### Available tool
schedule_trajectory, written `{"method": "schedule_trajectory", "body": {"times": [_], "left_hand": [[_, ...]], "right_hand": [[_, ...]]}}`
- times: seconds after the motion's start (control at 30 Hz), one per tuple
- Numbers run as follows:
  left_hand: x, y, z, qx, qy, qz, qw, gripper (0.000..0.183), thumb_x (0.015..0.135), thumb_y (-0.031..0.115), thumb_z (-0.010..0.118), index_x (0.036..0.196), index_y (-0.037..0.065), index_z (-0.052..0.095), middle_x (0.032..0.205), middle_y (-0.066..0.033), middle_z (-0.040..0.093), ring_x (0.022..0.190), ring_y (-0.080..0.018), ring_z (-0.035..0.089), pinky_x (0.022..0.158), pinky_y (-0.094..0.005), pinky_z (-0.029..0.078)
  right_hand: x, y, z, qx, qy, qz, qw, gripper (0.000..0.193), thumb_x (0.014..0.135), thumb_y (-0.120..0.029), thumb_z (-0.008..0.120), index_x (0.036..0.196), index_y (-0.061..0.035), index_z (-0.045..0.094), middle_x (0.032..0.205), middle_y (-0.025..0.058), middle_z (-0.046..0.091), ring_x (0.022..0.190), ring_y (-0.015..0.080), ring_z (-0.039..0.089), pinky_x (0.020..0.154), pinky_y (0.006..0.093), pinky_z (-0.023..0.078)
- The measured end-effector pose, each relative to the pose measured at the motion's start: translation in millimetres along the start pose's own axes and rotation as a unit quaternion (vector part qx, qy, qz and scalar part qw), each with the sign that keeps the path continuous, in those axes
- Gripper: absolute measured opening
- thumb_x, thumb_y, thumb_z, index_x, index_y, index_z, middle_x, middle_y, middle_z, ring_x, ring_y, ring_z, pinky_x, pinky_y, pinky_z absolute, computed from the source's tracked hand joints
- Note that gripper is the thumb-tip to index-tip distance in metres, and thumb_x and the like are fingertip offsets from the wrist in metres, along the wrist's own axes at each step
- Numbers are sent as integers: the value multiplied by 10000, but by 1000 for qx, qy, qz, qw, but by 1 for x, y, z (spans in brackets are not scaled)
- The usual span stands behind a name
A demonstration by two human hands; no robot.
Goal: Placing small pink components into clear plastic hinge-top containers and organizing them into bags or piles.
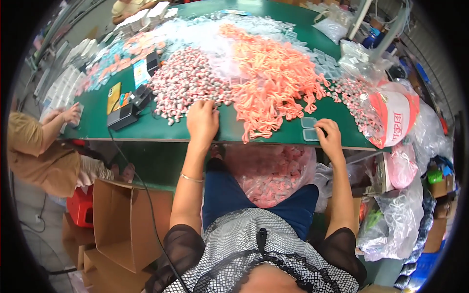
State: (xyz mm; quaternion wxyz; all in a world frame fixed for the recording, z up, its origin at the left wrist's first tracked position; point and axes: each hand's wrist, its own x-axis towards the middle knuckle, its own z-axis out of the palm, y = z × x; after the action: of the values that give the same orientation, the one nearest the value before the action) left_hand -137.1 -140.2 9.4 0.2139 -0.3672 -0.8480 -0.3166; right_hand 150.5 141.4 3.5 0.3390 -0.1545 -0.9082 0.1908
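My left hand (203, 120) is at the near edge of a heap of small pink-and-grey pieces (183, 80). Its fingers are curled together, and whatever they hold is hidden. By the table's front edge, my right hand (329, 133) pinches the side of a small clear plastic case (309, 135), which lies opened out flat. Between my hands spreads a big pile of orange looped cords (273, 78), its near tip close to the edge.
Clear cases (322, 63) are heaped behind the cords. A black box (122, 116) and a yellow phone (113, 96) lie left. Another person's hand (72, 113) is at the left end. A red-and-white sack (391, 115) spills pieces at right. Below stand a bag (273, 171) and cardboard box (115, 224).
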Motion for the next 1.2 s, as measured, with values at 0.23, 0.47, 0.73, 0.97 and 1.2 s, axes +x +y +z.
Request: {"method": "schedule_trajectory", "body": {"times": [0.23,0.47,0.73,0.97,1.2], "left_hand": [[9,1,10,55,24,23,998,182,749,231,754,833,87,680,833,-84,613,831,-296,600,693,-438,449],[32,9,30,129,15,-29,991,170,703,217,717,713,52,678,765,-119,641,743,-322,647,639,-478,477],[30,14,25,163,-36,-26,986,163,746,212,703,832,76,675,864,-105,648,820,-305,635,696,-483,448],[25,13,28,164,27,64,984,101,764,178,705,804,92,670,792,-77,644,792,-271,607,673,-431,396],[25,15,25,167,-9,48,985,80,765,167,702,809,105,677,806,-67,650,794,-264,597,695,-421,395]], "right_hand": [[2,1,8,15,8,17,1000,73,824,-65,667,890,-41,686,952,98,651,925,274,596,830,367,469],[0,10,9,-21,30,7,999,71,826,-99,672,881,-65,699,946,94,659,935,285,604,838,383,470],[4,6,1,27,33,30,999,72,845,-109,668,886,-55,692,923,88,661,912,276,615,813,374,488],[37,56,-6,24,109,102,989,77,845,-75,663,902,-34,693,856,104,667,759,254,638,673,346,506],[85,106,7,-19,141,120,982,115,828,-88,664,930,-51,701,831,111,678,726,262,656,658,364,511]]}}
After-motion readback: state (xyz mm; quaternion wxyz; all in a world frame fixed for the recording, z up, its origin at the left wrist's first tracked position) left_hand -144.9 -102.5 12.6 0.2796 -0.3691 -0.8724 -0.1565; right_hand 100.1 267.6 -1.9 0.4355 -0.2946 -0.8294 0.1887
